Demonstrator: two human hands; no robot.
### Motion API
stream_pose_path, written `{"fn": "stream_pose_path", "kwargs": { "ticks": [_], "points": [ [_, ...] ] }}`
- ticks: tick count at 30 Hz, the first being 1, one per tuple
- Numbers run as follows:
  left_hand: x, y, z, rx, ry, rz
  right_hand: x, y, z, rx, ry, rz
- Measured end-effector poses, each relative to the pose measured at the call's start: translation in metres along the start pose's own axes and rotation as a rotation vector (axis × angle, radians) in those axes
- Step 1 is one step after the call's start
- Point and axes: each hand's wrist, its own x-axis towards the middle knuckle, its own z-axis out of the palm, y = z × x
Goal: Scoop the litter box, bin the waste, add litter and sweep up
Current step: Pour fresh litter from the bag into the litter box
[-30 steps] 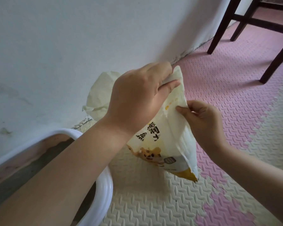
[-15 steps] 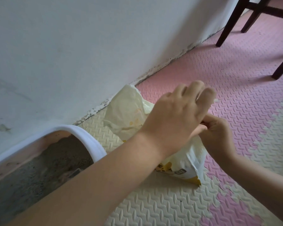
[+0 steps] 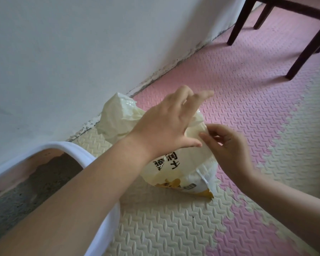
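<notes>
Litter box (image 3: 76,152) sits at the lower left against the white wall (image 3: 81,52), its white rim curving round a pinkish inner side and a bed of grey litter (image 3: 35,185). Just to its right, on the cream part of the cream-and-pink foam mat (image 3: 155,228), stands the litter bag (image 3: 175,172). It is pale yellow with black characters and an orange cartoon print, and its crumpled top leans toward the wall. The left forearm crosses over the box rim, and the left hand (image 3: 166,124) lies over the bag's top with the fingers stretched out and spread, blurred at the tips, and the thumb reaching across the plastic toward the other hand; it grips nothing that can be seen. The right hand (image 3: 227,145) meets it from the right, fingers curled, and pinches a fold of the bag's upper edge between thumb and forefinger. Dark wooden chair legs (image 3: 303,54) stand on the pink tiles at the upper right, well apart from the bag.
</notes>
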Motion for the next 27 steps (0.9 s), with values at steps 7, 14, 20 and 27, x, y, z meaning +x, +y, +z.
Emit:
{"fn": "stream_pose_path", "kwargs": {
  "ticks": [7,14,20,27],
  "points": [
    [-0.003,0.009,0.008,0.206,-0.233,-0.047,-0.063,0.048,-0.01,-0.269,-0.064,0.122],
    [0.004,0.015,0.017,0.288,-0.223,0.012,-0.077,0.094,0.004,-0.293,-0.271,0.258],
    [-0.005,0.01,0.021,0.244,-0.182,0.006,-0.077,0.114,0.013,-0.228,-0.283,0.269],
    [-0.018,-0.006,0.019,0.203,-0.125,-0.014,-0.097,0.135,0.019,-0.312,-0.272,0.261]
  ]
}}
